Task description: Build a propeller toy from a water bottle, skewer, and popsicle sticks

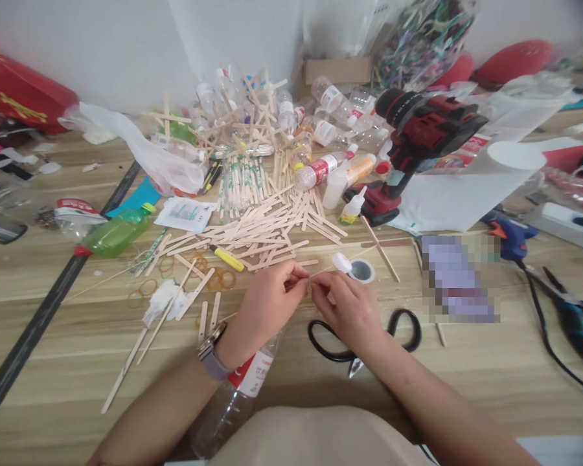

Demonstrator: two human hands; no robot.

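Observation:
My left hand (275, 299), with a watch at its wrist, is closed in a pinch near the table's middle. My right hand (347, 307) is pinched too, its fingertips nearly touching the left ones. A thin light strip seems to pass between the fingertips, too small to make out. Black-handled scissors (328, 346) lie partly under my right hand. Beneath my left wrist is a clear bottle with a red and white label (255, 375). A white cap (341, 262) and a small round dish (362, 271) sit just beyond my right hand.
Wooden sticks (272, 226) are heaped beyond my hands, with a yellow cutter (228, 258) beside them. A red drill (418, 136) stands at the right. Plastic bottles (325, 168) pile up behind. Rubber bands (214, 275) and a green bottle (119, 231) lie left; pliers (576, 323) lie far right.

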